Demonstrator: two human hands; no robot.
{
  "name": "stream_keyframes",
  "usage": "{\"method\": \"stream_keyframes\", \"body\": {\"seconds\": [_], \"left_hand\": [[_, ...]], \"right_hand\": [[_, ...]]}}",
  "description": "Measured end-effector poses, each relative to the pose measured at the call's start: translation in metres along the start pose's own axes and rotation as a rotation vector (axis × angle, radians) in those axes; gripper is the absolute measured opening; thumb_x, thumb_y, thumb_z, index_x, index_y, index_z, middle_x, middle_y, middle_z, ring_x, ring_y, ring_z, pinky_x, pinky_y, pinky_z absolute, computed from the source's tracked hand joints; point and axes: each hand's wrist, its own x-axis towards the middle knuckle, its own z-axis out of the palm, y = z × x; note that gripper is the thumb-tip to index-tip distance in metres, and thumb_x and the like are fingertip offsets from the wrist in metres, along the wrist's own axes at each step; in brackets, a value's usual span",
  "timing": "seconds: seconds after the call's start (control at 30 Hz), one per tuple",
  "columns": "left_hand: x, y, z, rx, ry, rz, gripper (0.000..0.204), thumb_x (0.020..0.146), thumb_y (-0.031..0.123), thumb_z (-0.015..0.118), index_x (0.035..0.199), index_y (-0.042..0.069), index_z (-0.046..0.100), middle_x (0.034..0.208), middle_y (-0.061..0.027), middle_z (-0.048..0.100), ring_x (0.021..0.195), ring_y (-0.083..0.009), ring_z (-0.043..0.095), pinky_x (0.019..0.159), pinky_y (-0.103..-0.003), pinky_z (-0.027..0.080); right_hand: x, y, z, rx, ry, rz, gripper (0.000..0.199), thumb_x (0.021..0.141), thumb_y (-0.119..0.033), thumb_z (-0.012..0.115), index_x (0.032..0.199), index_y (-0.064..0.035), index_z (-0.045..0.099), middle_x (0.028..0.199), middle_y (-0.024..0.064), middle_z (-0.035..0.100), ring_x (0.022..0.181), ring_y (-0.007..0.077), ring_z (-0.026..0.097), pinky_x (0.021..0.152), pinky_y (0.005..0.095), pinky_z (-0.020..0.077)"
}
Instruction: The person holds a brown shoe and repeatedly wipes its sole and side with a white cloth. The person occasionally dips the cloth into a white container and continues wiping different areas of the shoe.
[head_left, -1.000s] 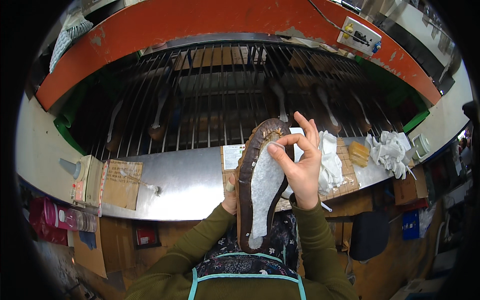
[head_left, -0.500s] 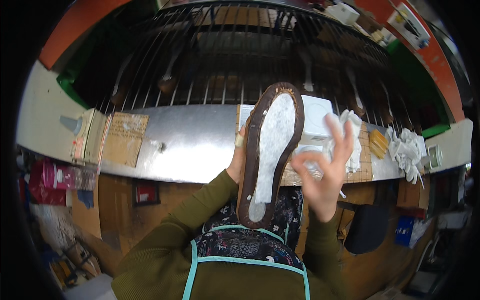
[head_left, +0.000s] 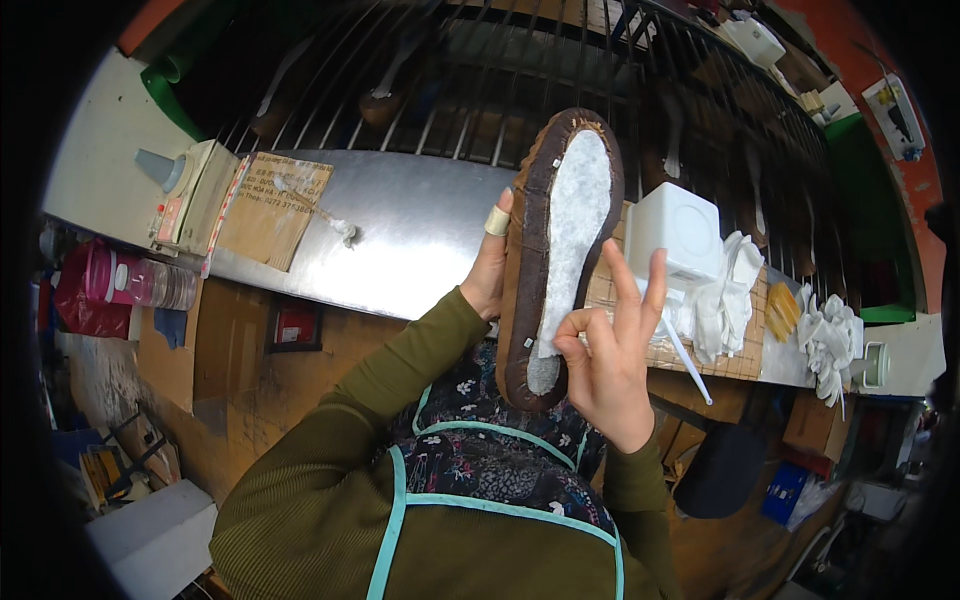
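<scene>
- Right hand [head_left: 612,375] is moving onto lower edge of white pad [head_left: 577,200]; pinch unclear.
- Left hand [head_left: 488,268] is gripping brown shoe [head_left: 533,270] sideways, likely best hold; probably handling light, stiffish.

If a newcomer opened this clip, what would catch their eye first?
Probably the brown shoe, underside up near the centre in the left hand, its long pale strip standing out; the right hand is at the strip's lower end. Next, perhaps, the boxy white container right of the shoe.
</scene>
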Motion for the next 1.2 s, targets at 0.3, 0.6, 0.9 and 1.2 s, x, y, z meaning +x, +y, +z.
{"method": "stream_keyframes", "body": {"seconds": [0.3,0.6,0.9,1.2], "left_hand": [[0.000,0.002,0.005,-0.096,0.005,-0.014,0.088,0.086,0.076,0.029,0.144,0.009,0.033,0.137,-0.0162,0.047,0.118,-0.0224,0.056,0.093,-0.034,0.054],[0.000,0.005,0.018,-0.151,-0.011,-0.050,0.090,0.085,0.077,0.031,0.144,0.010,0.034,0.138,-0.0161,0.047,0.121,-0.0245,0.054,0.098,-0.038,0.050],[-0.001,-0.012,0.001,-0.302,0.127,-0.189,0.086,0.086,0.075,0.035,0.135,0.005,0.047,0.119,-0.0144,0.061,0.097,-0.0191,0.065,0.082,-0.032,0.057],[0.007,-0.030,0.007,-0.285,0.007,-0.158,0.093,0.084,0.078,0.033,0.141,0.006,0.039,0.131,-0.0160,0.053,0.107,-0.0216,0.061,0.089,-0.032,0.053]], "right_hand": [[0.004,-0.003,-0.003,-0.023,-0.086,-0.034,0.012,0.082,-0.014,0.067,0.079,-0.0089,0.056,0.151,0.0203,0.026,0.141,0.0517,0.002,0.105,0.0711,0.0004],[-0.009,0.021,-0.001,-0.029,-0.085,-0.075,0.049,0.094,-0.060,0.034,0.127,-0.0352,0.061,0.157,0.0150,0.018,0.142,0.0474,-0.011,0.105,0.0690,-0.0076],[-0.088,0.074,-0.001,-0.549,0.180,0.490,0.030,0.089,-0.022,0.060,0.117,-0.0121,0.065,0.127,0.0165,0.053,0.129,0.0393,0.038,0.110,0.0573,0.0160],[-0.094,0.098,-0.018,-0.770,0.313,0.512,0.010,0.083,-0.022,0.069,0.092,-0.0195,0.070,0.082,-0.0007,0.059,0.077,0.0190,0.052,0.076,0.0352,0.0292]]}}
